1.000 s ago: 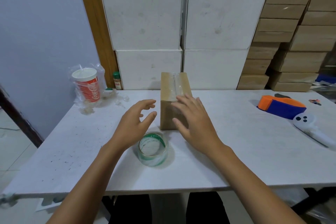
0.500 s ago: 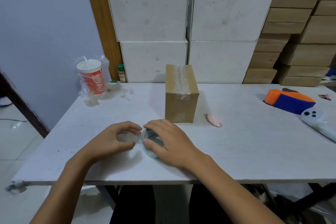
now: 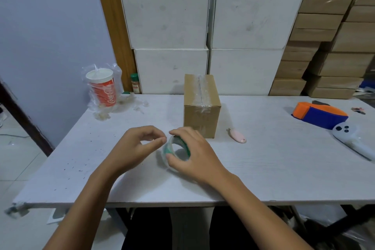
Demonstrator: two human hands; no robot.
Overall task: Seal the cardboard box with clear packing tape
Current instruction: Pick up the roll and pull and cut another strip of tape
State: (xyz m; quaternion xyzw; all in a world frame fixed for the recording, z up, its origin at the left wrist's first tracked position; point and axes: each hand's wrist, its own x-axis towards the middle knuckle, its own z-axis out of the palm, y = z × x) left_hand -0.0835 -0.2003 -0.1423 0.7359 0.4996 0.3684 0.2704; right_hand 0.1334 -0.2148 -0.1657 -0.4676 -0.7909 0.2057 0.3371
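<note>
Tape roll [image 3: 177, 151], at 6 o'clock from the box [image 3: 201, 105], is clasped by the right hand [image 3: 194, 153]; left hand [image 3: 135, 147] pinches at its rim, so peel the end slowly.

White "Coca-Cola" script runs up the side of a red paper cup [image 3: 103, 89] wrapped in clear plastic at the table's [image 3: 263, 168] far left corner. No other lettering is legible.
</note>
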